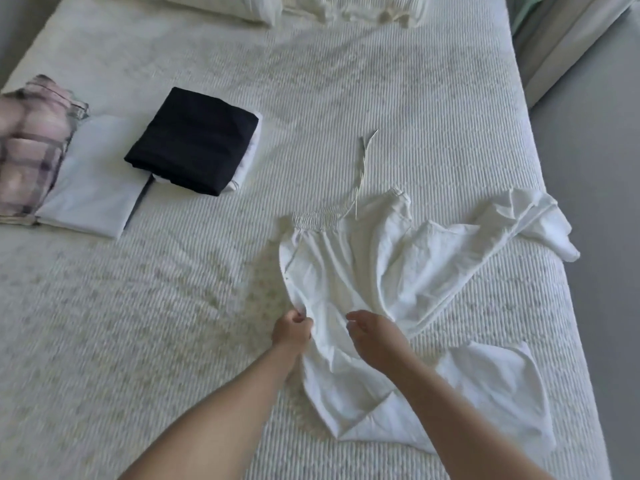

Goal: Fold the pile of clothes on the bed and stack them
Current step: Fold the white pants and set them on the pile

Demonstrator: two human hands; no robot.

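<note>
Flanking white trousers (363,271), seemingly 2 stacks (194,140).

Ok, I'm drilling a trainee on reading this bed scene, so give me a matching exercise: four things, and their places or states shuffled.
Things:
1. white trousers
2. black folded garment
3. plaid garment
4. pillow

Places or states:
A. top edge of the bed
B. far left, on a pale folded item
C. spread out, unfolded
D. on a white folded piece

Pairs: 1-C, 2-D, 3-B, 4-A
</note>
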